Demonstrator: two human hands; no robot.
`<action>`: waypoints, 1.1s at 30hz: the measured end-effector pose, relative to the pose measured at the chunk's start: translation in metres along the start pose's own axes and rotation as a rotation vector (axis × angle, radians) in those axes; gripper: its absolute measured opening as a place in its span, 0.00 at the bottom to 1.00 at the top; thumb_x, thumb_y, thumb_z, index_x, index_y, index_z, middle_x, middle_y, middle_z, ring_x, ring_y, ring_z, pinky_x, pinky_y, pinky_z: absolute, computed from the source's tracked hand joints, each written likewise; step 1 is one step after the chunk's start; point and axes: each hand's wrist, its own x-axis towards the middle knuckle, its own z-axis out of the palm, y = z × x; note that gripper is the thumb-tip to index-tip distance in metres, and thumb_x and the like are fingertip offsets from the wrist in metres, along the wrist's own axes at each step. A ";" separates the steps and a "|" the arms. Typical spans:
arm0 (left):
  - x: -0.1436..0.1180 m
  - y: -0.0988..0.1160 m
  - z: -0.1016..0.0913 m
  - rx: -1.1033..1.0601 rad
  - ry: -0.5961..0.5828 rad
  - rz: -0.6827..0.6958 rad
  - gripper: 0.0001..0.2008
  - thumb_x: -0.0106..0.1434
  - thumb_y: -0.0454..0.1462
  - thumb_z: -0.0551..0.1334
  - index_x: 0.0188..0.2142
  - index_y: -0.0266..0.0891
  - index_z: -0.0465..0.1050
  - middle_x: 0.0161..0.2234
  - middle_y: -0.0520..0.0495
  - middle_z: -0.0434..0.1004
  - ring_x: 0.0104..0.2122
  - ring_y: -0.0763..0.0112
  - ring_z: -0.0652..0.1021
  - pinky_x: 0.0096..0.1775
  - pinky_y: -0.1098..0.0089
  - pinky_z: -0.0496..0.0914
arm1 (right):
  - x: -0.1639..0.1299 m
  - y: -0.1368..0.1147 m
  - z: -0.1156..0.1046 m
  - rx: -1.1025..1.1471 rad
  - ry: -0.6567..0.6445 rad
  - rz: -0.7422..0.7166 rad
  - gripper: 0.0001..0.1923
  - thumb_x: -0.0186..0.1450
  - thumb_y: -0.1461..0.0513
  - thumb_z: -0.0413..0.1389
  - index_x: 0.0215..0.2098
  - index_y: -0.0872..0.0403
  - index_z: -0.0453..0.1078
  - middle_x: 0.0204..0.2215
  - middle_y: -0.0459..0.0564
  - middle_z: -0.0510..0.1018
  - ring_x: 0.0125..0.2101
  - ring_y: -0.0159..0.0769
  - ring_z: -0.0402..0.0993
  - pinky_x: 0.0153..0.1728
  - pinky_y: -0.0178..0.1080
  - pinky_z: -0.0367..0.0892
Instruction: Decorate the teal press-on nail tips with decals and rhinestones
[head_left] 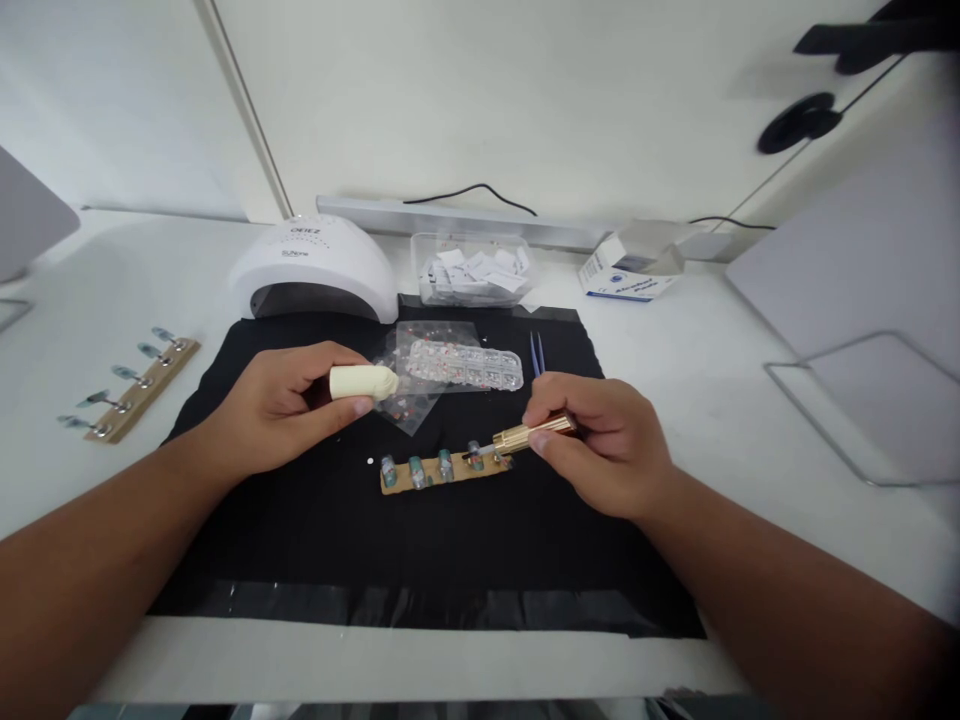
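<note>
Head view showed two bare forearms reaching in from the near edge of a white counter (675, 360) over a black mat (420, 550). Nearest the person, the right hand (600, 450) was closed in a pencil-like pinch on a gold-handled brush (532, 433), its pale tip laid low against one of the false nails, a grip that looked suited to fine, steady strokes. Those nails stood in a row on a wooden nail strip (446, 470) lying flat in the middle of the mat, just under the brush; they looked teal or grey-green, small and glossy, with tiny specks that could not be made out clearly. The left hand (285, 410) was wrapped around a cream-coloured bottle (364, 382), held on its side with the tapered end pointing toward the strip, apparently kept close so the brush could reach it. Just beyond the hands lay a clear rhinestone box (465, 365) over some clear packets, and blue tweezers (537, 352) beside it. Off the mat to the left rested a second nail strip (127, 390) with its own nails. Farthest back sat a white curing lamp (315, 265), a clear tub of wipes (472, 270) and a small white-and-blue carton (630, 270) near the wall.
</note>
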 end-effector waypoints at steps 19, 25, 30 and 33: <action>0.001 0.008 -0.002 0.025 -0.033 -0.051 0.13 0.64 0.45 0.64 0.43 0.40 0.75 0.33 0.51 0.80 0.29 0.72 0.75 0.27 0.73 0.64 | 0.003 0.004 -0.015 -0.054 0.024 0.019 0.07 0.54 0.70 0.52 0.21 0.52 0.65 0.15 0.40 0.65 0.16 0.27 0.59 0.18 0.34 0.54; 0.000 0.010 -0.002 0.027 -0.037 -0.051 0.13 0.64 0.45 0.63 0.43 0.40 0.75 0.33 0.51 0.79 0.28 0.72 0.75 0.27 0.73 0.64 | 0.005 0.006 -0.019 -0.102 0.031 -0.013 0.07 0.54 0.69 0.52 0.21 0.53 0.64 0.15 0.40 0.65 0.16 0.26 0.59 0.18 0.33 0.54; 0.001 0.009 -0.003 0.042 -0.040 -0.055 0.13 0.65 0.45 0.62 0.43 0.40 0.75 0.33 0.51 0.80 0.29 0.71 0.76 0.27 0.73 0.65 | 0.007 0.005 -0.020 -0.180 0.025 -0.021 0.08 0.55 0.69 0.52 0.20 0.53 0.64 0.14 0.39 0.65 0.15 0.25 0.57 0.18 0.33 0.53; 0.001 0.009 -0.003 0.049 -0.037 -0.039 0.13 0.64 0.46 0.63 0.42 0.41 0.75 0.33 0.51 0.80 0.29 0.71 0.76 0.28 0.73 0.65 | 0.006 0.005 -0.021 -0.189 0.061 -0.009 0.08 0.55 0.69 0.52 0.20 0.52 0.64 0.14 0.40 0.64 0.15 0.26 0.57 0.17 0.35 0.52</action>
